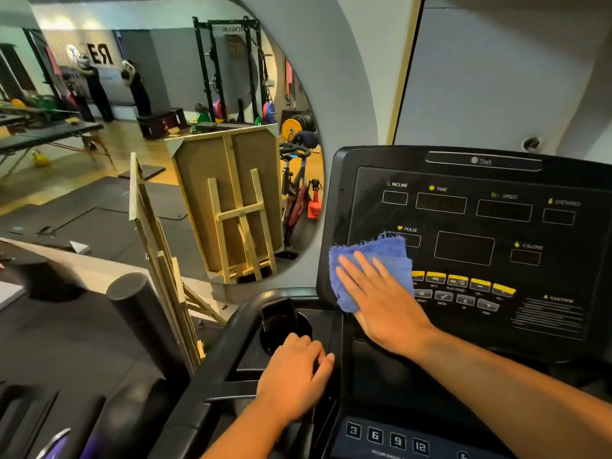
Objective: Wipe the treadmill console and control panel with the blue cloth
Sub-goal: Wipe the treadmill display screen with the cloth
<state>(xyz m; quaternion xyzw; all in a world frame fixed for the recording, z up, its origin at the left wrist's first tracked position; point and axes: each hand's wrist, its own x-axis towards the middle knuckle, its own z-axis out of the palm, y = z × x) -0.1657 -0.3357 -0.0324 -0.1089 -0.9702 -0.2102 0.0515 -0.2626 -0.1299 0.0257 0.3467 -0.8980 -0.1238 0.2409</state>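
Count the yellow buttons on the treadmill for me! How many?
5. The yellow buttons sit in one row under the dark screens. The leftmost peeks out beside the blue cloth, so more may hide under the cloth and the right hand.
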